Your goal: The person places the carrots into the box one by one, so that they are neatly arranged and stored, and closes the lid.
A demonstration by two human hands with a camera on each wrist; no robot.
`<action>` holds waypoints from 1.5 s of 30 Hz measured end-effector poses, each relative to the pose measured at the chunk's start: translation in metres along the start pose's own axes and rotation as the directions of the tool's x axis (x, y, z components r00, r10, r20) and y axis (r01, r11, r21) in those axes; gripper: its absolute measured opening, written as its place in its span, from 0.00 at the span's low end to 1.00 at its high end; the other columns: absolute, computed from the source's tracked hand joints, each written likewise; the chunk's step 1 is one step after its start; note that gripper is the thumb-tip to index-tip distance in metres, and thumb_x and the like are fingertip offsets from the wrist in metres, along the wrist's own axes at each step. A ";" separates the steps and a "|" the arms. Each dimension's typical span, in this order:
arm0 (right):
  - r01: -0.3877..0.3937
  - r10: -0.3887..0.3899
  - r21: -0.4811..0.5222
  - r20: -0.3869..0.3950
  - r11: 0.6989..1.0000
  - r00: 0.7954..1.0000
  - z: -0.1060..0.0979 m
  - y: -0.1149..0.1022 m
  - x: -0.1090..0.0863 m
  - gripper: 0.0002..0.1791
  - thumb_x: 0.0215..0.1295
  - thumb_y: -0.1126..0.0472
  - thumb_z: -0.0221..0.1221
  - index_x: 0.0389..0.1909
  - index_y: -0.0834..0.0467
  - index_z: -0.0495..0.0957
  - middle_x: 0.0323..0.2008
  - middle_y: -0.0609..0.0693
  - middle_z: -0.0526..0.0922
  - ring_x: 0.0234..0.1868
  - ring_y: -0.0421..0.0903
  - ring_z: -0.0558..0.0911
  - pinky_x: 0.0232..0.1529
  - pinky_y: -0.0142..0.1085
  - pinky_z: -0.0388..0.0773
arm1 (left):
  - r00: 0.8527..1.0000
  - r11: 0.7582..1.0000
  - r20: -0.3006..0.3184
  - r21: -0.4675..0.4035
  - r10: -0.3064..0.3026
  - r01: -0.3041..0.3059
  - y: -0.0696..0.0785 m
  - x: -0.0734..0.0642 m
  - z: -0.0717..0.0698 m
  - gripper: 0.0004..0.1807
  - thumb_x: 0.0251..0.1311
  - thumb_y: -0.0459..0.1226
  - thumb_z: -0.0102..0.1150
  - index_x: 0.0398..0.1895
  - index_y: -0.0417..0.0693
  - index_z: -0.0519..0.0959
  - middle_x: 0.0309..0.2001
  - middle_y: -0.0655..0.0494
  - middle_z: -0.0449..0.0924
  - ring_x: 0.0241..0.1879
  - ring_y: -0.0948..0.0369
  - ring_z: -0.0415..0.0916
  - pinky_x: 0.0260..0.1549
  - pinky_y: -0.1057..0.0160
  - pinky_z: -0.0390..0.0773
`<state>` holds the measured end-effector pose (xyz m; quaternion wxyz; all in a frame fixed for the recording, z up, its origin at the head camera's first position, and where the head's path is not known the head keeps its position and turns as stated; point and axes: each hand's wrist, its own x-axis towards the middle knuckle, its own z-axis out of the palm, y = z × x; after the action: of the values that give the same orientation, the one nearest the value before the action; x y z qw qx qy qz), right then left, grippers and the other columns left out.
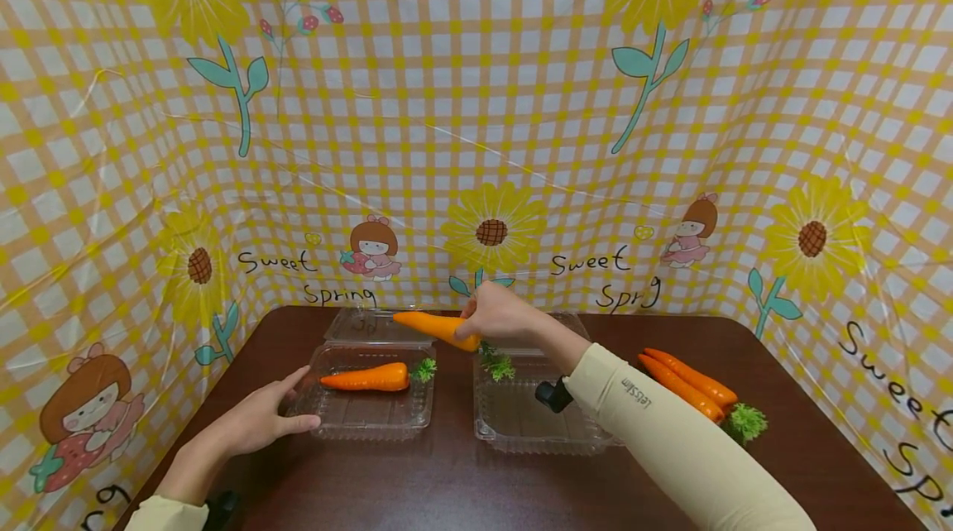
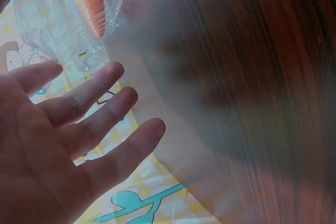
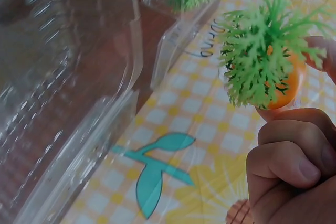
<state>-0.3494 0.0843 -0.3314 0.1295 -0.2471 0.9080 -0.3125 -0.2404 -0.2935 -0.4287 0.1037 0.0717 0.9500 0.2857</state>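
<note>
Carrot (image 1: 428, 324) up off the worktop (image 1: 447, 490), and it's the right hand (image 1: 500, 314) that has it, pinched near the thick end, the other fingers (image 3: 281, 163) curled in! It hangs sideways, tip to the left in front of the left lid (image 1: 350, 327), greens (image 1: 499, 363) over the back of the right box (image 1: 514, 423). Both boxes are clear plastic, standing side by side with lids folded back. Down in the left box (image 1: 372, 419), look, a second carrot (image 1: 366, 378) lies flat, tip left, leafy end by the right wall. Left hand (image 1: 256, 419) now: nothing held, fingers spread and relaxed, just beside that box; whether they touch it, I can't tell. Over on the far right, two more carrots (image 1: 681, 388) rest together, leaves nearest the person, beyond the pale right sleeve (image 1: 670, 432). Checked cloth (image 1: 491, 134) with sunflowers walls it all in.
</note>
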 end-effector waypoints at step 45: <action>0.131 -0.055 -0.297 0.253 0.946 0.966 0.119 -0.059 0.055 0.23 0.56 0.55 0.73 0.10 0.53 0.72 0.10 0.43 0.60 0.13 0.40 0.58 0.18 0.31 0.58 | 1.000 1.000 0.026 0.017 -0.003 0.003 0.004 0.000 -0.004 0.55 0.60 0.58 0.66 0.79 0.37 0.53 0.59 0.36 0.76 0.58 0.41 0.75 0.51 0.39 0.76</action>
<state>-0.3279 -0.0457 -0.3904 0.1834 -0.3434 0.9106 -0.1387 -0.2414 -0.2921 -0.4237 0.1159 0.0749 0.9511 0.2765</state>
